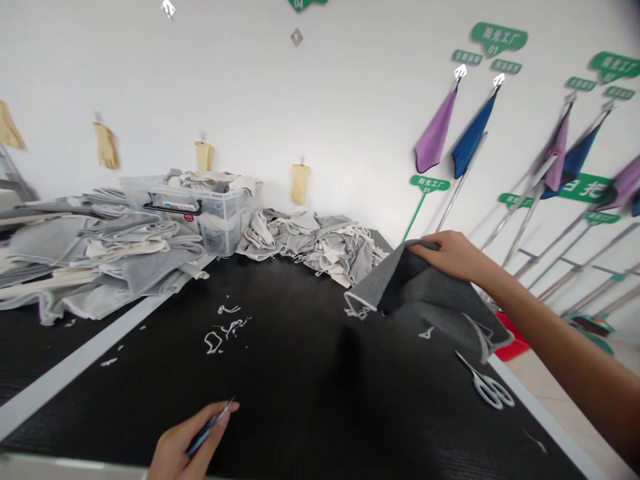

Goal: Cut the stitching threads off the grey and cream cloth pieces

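Note:
At the bottom of the head view, my left hand [193, 440] is closed around a slim, pointed tool [210, 427] with a dark blue body and a metal tip; its exact kind does not show. My right hand [450, 253] pinches the top edge of a grey cloth [425, 293] with white stitched edging. The cloth hangs from the fingers over the right side of the black table [300, 387], loose white threads trailing at its left corner. Scissors with pale handles [486, 387] lie below the cloth, near the table's right edge.
Loose thread scraps [225, 333] lie left of centre. A stack of grey cloths [110, 247], a clear plastic bin [220, 217] of cloths and a heap of crumpled cloths [320, 243] line the back. Mops and brooms [520, 207] lean right, beside a red dustpan-like object [513, 339].

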`<state>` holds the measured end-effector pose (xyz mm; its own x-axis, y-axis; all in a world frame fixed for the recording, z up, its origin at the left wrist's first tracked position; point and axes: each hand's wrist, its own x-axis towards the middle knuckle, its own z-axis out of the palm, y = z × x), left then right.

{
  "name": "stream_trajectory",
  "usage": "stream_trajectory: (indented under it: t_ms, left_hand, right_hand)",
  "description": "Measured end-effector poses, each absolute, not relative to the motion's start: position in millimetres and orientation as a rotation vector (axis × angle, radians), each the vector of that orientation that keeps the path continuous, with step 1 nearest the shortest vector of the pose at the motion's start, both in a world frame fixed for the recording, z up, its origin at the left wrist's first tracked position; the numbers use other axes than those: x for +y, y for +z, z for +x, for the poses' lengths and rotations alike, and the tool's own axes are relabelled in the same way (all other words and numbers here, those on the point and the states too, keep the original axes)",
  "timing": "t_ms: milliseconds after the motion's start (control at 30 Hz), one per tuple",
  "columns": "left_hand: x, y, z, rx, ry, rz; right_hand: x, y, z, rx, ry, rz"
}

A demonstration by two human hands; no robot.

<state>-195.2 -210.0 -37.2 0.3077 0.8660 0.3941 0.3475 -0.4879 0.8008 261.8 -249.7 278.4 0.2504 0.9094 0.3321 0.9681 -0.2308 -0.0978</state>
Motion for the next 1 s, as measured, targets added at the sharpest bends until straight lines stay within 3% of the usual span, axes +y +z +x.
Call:
stream_trajectory:
  t_ms: [133, 333, 533, 733, 1000]
  left_hand:
    - [-229, -4, -167, 1.116, 1.122, 1.923]
    - [-257, 60, -76, 0.802, 0.903, 1.900]
    - [-247, 67, -23, 0.663, 1.006, 2.138]
    - [-227, 88, -34, 0.682, 1.278, 1.911]
    - [-237, 151, -24, 0.600, 1.266, 2.189]
  right_hand:
    - [-274, 265, 235, -1.757, -0.012, -2.082]
    - [-294, 246, 213, -1.609, 0.517, -1.940]
    - [-316, 232, 196, -1.305, 0.917, -1.825]
    - [-338, 227, 217, -1.366, 0.956, -1.854]
    - [-334, 146, 255, -1.672, 0.439, -1.920]
